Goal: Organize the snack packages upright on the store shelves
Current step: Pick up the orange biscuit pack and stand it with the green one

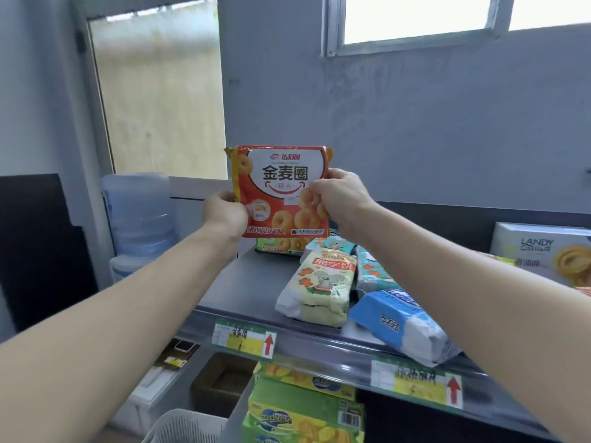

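Upright red snack package [283,190] above the shelf [256,282], my left hand [225,215] and right hand [339,196] tight on its edges.

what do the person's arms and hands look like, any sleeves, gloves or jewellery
Both arms are bare as far as the view shows: no sleeve appears on the left forearm or the right forearm. The left hand and right hand wear no gloves, and no watch, bracelet or ring is visible on either.
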The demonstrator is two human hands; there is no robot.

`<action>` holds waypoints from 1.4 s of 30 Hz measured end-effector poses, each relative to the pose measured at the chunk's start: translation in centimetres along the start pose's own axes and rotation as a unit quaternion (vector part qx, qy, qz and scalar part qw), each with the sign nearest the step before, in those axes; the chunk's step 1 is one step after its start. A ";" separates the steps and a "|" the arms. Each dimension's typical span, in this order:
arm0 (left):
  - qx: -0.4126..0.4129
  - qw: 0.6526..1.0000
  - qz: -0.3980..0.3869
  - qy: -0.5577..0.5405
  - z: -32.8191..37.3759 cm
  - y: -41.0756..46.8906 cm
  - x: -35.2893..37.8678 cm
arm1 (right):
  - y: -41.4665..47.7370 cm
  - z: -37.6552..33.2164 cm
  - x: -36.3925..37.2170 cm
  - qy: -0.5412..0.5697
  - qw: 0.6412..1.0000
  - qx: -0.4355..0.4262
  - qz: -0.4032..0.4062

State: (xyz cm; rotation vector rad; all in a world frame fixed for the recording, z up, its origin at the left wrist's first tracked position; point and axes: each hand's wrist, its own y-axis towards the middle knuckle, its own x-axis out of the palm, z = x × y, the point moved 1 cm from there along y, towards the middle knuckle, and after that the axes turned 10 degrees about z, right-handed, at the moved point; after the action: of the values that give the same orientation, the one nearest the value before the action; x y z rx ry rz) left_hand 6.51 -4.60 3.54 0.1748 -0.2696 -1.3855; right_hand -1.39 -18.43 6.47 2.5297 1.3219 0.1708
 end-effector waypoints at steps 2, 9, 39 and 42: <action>0.000 1.000 0.015 0.019 -0.5 0.8 -0.7 | 0.3 0.4 0.8 -0.012 1.000 0.008 -0.016; -0.010 0.999 0.029 0.044 -2.1 4.0 -2.0 | 2.0 1.3 3.3 -0.055 0.996 0.066 -0.037; -0.088 0.968 -0.219 0.084 -10.5 12.2 2.5 | 5.5 5.9 7.9 -0.243 0.942 0.155 0.173; -0.081 0.968 -0.211 0.109 -10.5 12.4 2.7 | 5.2 5.7 7.3 -0.284 0.934 0.103 0.190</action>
State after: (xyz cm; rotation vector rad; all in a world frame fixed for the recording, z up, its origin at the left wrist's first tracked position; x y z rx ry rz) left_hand 21.69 -5.41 -2.87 0.2575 0.0713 -1.7853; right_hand 8.20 -16.34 2.40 2.6749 0.6507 -0.6100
